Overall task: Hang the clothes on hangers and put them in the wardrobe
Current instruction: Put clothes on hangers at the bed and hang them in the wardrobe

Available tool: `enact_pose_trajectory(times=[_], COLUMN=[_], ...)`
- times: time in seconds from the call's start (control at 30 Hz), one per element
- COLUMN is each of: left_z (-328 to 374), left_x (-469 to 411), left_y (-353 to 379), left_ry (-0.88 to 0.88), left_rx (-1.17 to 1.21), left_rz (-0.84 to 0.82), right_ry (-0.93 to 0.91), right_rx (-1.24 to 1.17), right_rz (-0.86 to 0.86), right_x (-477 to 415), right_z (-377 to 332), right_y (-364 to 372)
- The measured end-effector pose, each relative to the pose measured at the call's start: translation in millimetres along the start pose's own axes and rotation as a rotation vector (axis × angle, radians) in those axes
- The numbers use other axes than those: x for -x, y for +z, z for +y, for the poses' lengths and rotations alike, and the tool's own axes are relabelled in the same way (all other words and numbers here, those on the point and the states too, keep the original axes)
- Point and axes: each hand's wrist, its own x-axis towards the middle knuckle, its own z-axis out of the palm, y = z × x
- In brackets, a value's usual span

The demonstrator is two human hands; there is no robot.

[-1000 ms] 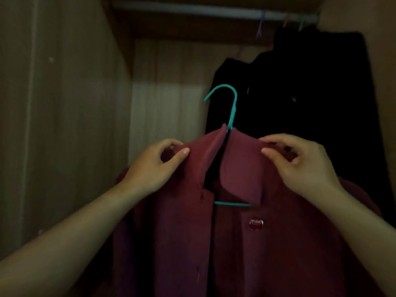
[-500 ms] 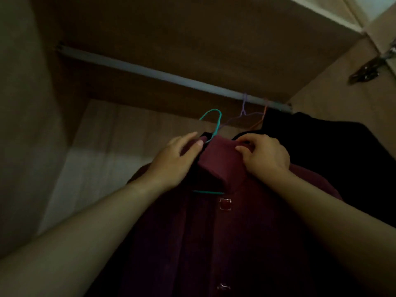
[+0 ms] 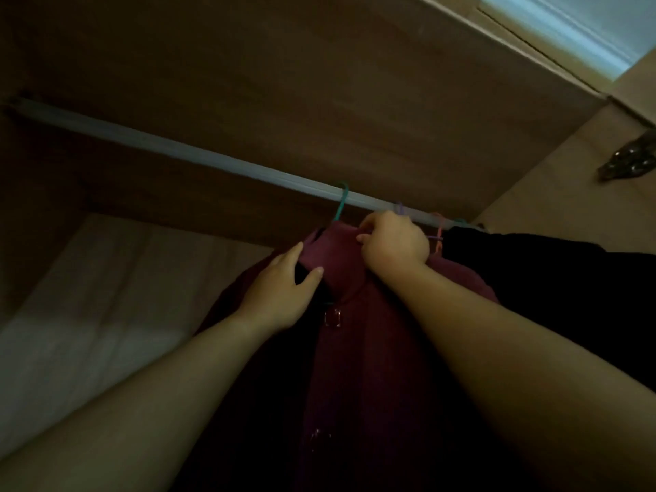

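Both hands are up at the collar of the maroon shirt [image 3: 358, 349], as I see it. My right hand [image 3: 395, 243] pinches the collar fabric just below the rail [image 3: 198, 158]; my left hand [image 3: 280, 289] rests spread against the shirt's left shoulder, thumb across the collar. Above them, the teal hanger [image 3: 340, 204] has its hook over the rail. Dark clothes [image 3: 568, 289] hang on the rail to the shirt's right.

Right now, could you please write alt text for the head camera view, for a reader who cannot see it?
Two bare hands hold a maroon shirt at its collar, its teal hanger hooked over the wardrobe rail. The left hand lies open on the collar; the right hand pinches it. Dark clothes hang to the right.
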Motion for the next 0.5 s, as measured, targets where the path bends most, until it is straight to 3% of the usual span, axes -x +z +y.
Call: enact_pose_trajectory(times=[0.13,0.23,0.37,0.5], left_z=[-21.3,-21.7,-15.4,-4.7], left_x=[22.2,42.4,83.3,154.6], left_y=[15.0,19.2,18.8,10.6], left_ry=[0.011,0.066,0.088,0.133], left_rx=[-0.030,-0.071,-0.063,-0.064], left_rz=[-0.001,0.086,0.102,-0.023], right_ry=[-0.151,-0.251,-0.288,-0.335], right_rx=[0.090,0.172,0.113,0.105], right_rz=[0.091,0.129,0.007,-0.070], right_x=[20.3,47.5,117.1,216.0], right_z=[9.8,20.4,44.6,74.3], right_y=[16.0,17.1,18.4,10.4])
